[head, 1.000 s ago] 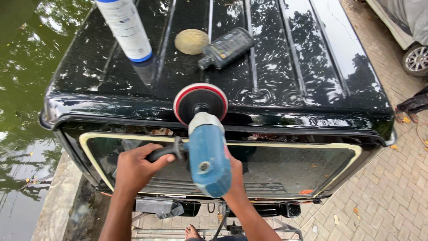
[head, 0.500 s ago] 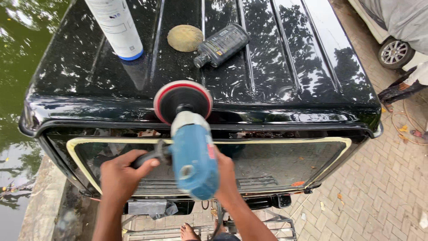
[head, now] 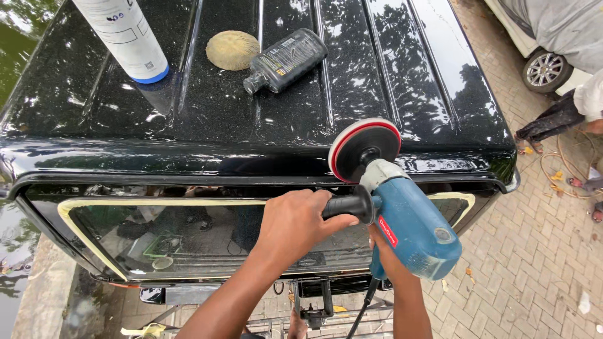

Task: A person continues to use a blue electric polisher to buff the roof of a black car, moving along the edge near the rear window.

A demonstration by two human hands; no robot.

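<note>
A person's left hand (head: pixel 295 223) wraps tightly around the black side handle (head: pixel 348 205) of a blue electric polisher (head: pixel 408 226), seen from above at the rear of a black vehicle. The right hand (head: pixel 384 258) is mostly hidden beneath the tool's body, gripping it from below; only part of the fingers and wrist show. A black cord (head: pixel 361 314) drops from the polisher's back end toward the paving.

The polisher's round pad (head: pixel 364 149), black with a red and white rim, rests against the rear edge of the glossy black roof (head: pixel 377 75), toward its right side. Just under that edge lies the rear window (head: pixel 188 232), bordered with yellowish masking tape (head: pixel 81 242).

Further up the ribbed roof, a dark plastic bottle (head: pixel 286 61) lies on its side, cap pointing down-left. Just beside it, touching or nearly so, sits a round tan applicator sponge (head: pixel 232 50). To the left, well apart, a white cylindrical can (head: pixel 125 37) with a blue base stands upright.

Green water (head: pixel 19 37) borders the vehicle on the left. On the right, brick paving (head: pixel 546 251) runs past it, with another person's dark trouser leg (head: pixel 553 119) near the wheel (head: pixel 545 69) of a covered car at top right.
</note>
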